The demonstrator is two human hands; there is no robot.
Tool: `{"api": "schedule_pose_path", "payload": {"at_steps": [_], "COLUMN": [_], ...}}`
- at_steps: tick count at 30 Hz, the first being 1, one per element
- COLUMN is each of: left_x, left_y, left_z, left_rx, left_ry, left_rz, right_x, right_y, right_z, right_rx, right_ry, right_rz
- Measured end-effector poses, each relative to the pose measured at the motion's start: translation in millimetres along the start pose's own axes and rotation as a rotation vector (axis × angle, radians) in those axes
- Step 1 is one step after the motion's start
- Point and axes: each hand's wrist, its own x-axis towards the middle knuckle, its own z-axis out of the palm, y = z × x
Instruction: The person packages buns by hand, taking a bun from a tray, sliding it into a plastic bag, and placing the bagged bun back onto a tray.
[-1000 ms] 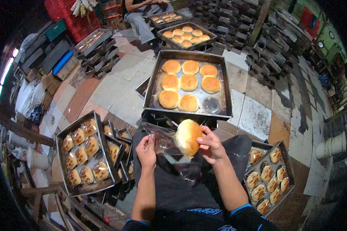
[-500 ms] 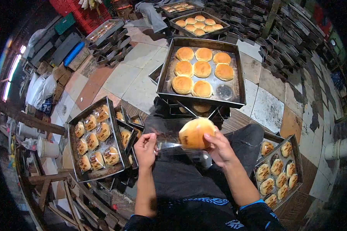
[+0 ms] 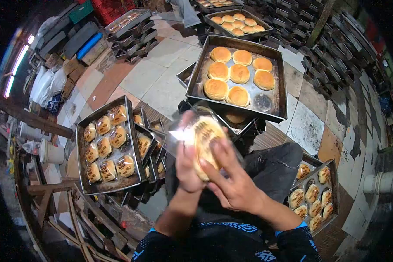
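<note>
1. eight plain buns (image 3: 239, 74) are held in the large tray (image 3: 263, 103); a dark round mark is seen on the tray floor, toward the near right corner.
2. the bun in hand (image 3: 201, 147) is covered by a clear printed bag (image 3: 207, 127) and is positioned on the near side of the large tray.
3. left hand (image 3: 190, 168): the bun is supported on its left side by the fingers, which are blurred.
4. right hand (image 3: 238, 185): the bun is clasped on its right side by the thumb and fingers, through the bag.
5. nine bagged buns (image 3: 104, 147) are laid in the left tray (image 3: 113, 187), to the near left of the large tray.
6. other bagged buns (image 3: 311, 192) are laid in the right tray (image 3: 335, 185), to the near right of the large tray.
</note>
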Motion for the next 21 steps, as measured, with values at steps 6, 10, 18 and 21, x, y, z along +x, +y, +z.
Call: {"api": "schedule_pose_path", "payload": {"at_steps": [6, 10, 18, 21], "left_x": [14.2, 15.5, 22.5, 19.6], "left_y": [-18.1, 0.4, -6.6, 12.5], "left_z": [-25.0, -49.3, -62.1, -89.2], "left_rx": [-0.193, -0.292, -0.368, -0.434], "left_ry": [0.279, 0.364, 0.464, 0.368], "left_rz": [-0.097, -0.112, -0.334, -0.236], "right_x": [10.2, -10.2, 19.5, 18.1], "right_y": [-0.6, 22.9, 11.2, 33.3], "right_z": [11.2, 1.8, -5.2, -14.1], "right_rx": [-0.102, 0.424, 0.649, 0.830], "right_ry": [0.010, -0.484, -0.314, -0.429], "right_rz": [0.118, 0.112, -0.028, -0.017]}}
